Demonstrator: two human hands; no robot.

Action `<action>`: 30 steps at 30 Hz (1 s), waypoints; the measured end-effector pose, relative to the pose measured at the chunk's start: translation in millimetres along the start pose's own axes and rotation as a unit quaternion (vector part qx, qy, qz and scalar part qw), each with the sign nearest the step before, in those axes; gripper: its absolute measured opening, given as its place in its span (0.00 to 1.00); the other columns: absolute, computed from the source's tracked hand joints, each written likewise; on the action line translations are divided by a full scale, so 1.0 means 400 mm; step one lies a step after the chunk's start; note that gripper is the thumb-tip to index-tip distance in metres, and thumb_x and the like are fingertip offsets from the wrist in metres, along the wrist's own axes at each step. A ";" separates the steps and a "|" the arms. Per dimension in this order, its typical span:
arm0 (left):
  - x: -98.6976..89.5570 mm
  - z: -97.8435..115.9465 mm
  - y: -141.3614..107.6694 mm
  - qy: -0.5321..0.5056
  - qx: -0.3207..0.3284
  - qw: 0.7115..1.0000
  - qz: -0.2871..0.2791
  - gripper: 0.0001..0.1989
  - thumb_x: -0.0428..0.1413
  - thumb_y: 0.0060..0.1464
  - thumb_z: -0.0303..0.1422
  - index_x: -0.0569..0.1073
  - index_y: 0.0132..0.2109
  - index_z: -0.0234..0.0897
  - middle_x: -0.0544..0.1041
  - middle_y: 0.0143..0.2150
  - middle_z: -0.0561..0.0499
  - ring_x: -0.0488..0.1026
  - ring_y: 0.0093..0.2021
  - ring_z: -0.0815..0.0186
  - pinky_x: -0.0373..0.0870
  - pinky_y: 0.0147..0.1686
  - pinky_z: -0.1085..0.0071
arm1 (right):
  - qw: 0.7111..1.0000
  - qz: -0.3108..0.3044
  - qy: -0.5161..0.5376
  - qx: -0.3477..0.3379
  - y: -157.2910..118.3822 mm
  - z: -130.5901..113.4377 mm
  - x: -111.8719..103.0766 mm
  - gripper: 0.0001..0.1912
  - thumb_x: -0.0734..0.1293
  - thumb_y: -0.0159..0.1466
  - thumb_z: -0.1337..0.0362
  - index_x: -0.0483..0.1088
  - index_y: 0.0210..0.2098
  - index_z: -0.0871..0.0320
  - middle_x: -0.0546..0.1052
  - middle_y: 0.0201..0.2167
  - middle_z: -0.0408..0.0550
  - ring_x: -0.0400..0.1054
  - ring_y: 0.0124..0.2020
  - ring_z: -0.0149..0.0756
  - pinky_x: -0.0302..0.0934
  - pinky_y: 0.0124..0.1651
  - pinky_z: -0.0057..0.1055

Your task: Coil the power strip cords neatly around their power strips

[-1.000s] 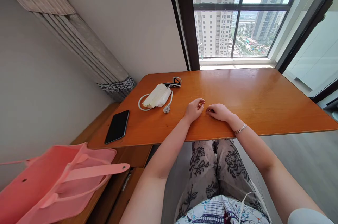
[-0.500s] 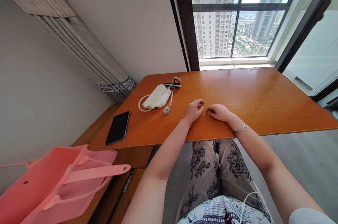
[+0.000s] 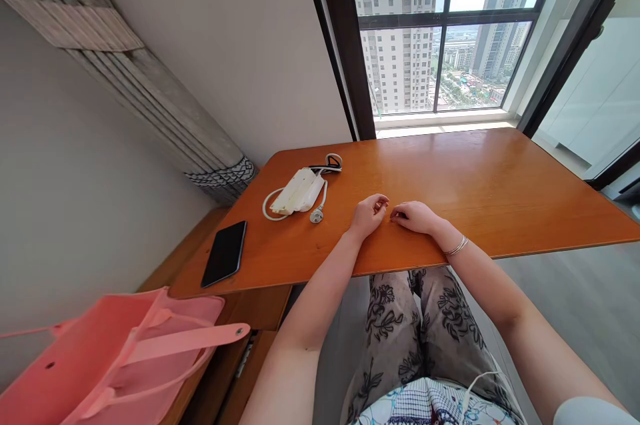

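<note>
1. Table: the orange-brown table [image 3: 475, 178] lay before me, and both my hands rested on it near its front edge.
2. Left hand: my left hand [image 3: 369, 215] stood on its outer side, its fingers loosely curled, unclenched and free.
3. Right hand: my right hand [image 3: 414, 217] lay palm down just beside the left, a narrow gap between them; its fingers curved loosely inward, likewise free. A thin silver bracelet [image 3: 457, 246] circled that wrist.
4. Block: to the left of my left hand, and apart from it, a white block [image 3: 299, 192] lay on the table. Its plug [image 3: 317, 216] sat between the block and that hand; white cord [image 3: 264, 205] looped round the block's left side.
5. Phone: farther left, near the front edge, a phone [image 3: 224, 254] lay flat, its dark face up.
6. Bag: at my far left, a pink bag [image 3: 75, 358] gaped beside the table, its strap [image 3: 187, 343] pointing toward me.
7. Surroundings: a grey curtain [image 3: 170, 111] hung against the wall at left; beyond the table, a dark-framed window [image 3: 440, 19] gave onto towers. My patterned trousers [image 3: 390, 338] showed below the table's edge.
</note>
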State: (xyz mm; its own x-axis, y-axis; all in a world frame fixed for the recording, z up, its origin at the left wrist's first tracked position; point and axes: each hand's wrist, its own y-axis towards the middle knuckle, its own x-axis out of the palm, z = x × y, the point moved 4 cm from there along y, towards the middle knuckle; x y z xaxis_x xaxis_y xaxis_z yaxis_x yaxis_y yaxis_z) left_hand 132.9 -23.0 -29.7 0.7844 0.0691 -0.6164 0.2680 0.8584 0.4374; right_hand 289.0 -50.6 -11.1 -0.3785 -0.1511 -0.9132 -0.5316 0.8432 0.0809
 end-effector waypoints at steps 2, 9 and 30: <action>-0.001 0.001 -0.001 -0.004 0.000 1.000 -0.002 0.10 0.53 0.53 0.24 0.75 0.40 0.37 0.81 0.36 0.51 0.74 0.30 0.69 0.72 0.31 0.73 | 1.000 -0.001 -0.001 0.001 0.000 -0.001 0.000 0.10 0.65 0.68 0.64 0.78 0.44 0.55 0.82 0.43 0.49 0.75 0.43 0.37 0.63 0.45 0.29; -0.001 0.001 -0.002 -0.017 -0.006 1.000 -0.006 0.10 0.53 0.53 0.25 0.75 0.41 0.37 0.81 0.36 0.51 0.74 0.30 0.69 0.71 0.30 0.73 | 1.000 -0.005 -0.005 0.003 -0.002 -0.001 0.003 0.10 0.65 0.68 0.63 0.78 0.44 0.55 0.82 0.41 0.48 0.75 0.42 0.37 0.62 0.44 0.29; 0.010 0.005 -0.002 -0.069 -0.055 0.996 -0.034 0.08 0.53 0.54 0.31 0.74 0.41 0.38 0.79 0.37 0.51 0.74 0.30 0.68 0.70 0.30 0.72 | 0.987 0.141 0.070 -0.014 -0.052 0.164 -0.077 0.09 0.65 0.68 0.66 0.79 0.39 0.58 0.82 0.38 0.49 0.74 0.36 0.34 0.64 0.41 0.28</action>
State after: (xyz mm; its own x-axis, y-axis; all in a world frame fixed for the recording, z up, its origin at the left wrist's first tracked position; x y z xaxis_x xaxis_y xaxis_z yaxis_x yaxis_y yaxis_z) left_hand 137.1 -24.3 -31.2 0.8384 -0.0552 -0.5422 0.2662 0.9096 0.3191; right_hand 361.4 -29.7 -10.6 -0.6144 0.0172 -0.7888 -0.4097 0.8475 0.3375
